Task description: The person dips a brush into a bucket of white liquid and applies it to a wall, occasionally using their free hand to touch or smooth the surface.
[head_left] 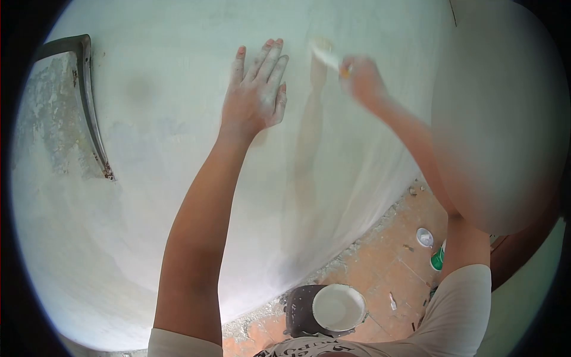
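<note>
Both your hands are up at the wall (pixel 148 196). Your left hand (pixel 256 98) lies flat on it, fingers spread, holding nothing. Just to its right, your right hand (pixel 361 80) has a closed grip on a blurred brush (pixel 324 55). The brush's long axis slants up-left toward the left fingertips.

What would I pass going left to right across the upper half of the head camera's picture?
First the dark metal frame → left hand, spread flat on the wall → brush, blurred → right hand, gripping the brush.
</note>
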Action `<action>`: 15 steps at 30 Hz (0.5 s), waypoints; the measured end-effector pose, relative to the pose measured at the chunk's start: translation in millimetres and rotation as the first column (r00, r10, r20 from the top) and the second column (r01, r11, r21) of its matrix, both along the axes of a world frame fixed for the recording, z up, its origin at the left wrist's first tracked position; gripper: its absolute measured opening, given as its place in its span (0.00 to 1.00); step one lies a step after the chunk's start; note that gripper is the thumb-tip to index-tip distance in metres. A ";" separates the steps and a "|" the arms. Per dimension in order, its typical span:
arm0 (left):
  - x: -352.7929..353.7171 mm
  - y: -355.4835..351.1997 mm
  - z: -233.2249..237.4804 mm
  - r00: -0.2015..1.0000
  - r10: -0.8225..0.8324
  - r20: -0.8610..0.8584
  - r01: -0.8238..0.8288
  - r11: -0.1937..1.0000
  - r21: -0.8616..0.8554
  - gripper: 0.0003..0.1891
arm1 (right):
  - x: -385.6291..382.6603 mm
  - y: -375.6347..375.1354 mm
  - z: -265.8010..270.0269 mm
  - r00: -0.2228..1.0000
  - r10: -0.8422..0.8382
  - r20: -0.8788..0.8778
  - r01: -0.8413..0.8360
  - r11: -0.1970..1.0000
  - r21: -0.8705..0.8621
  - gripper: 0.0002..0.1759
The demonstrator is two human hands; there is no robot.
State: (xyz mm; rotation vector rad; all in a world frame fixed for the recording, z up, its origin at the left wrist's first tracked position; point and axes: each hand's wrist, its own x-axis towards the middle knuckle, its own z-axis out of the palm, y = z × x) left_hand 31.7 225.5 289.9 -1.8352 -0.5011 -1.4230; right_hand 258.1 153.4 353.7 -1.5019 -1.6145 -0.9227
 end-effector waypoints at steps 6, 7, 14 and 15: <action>-0.6 -1.9 0.6 0.998 0.058 0.030 -0.059 0.998 0.011 0.23 | 17.9 -27.1 -79.1 0.997 -0.025 -0.077 -0.022 0.827 -0.562 0.06; -0.7 -1.9 0.2 0.998 0.055 0.029 -0.056 0.998 0.010 0.23 | 21.8 -27.6 -75.8 0.997 -0.029 -0.078 -0.020 0.826 -0.563 0.06; -0.5 0.2 -1.4 0.998 0.070 0.003 -0.071 0.997 0.016 0.23 | 34.2 -5.7 62.7 0.948 -0.028 0.316 0.144 0.926 -0.350 0.13; 0.3 0.6 -0.4 0.998 0.061 -0.005 -0.061 0.998 0.021 0.23 | 29.5 -6.0 86.0 0.956 -0.043 0.289 0.130 0.948 -0.290 0.14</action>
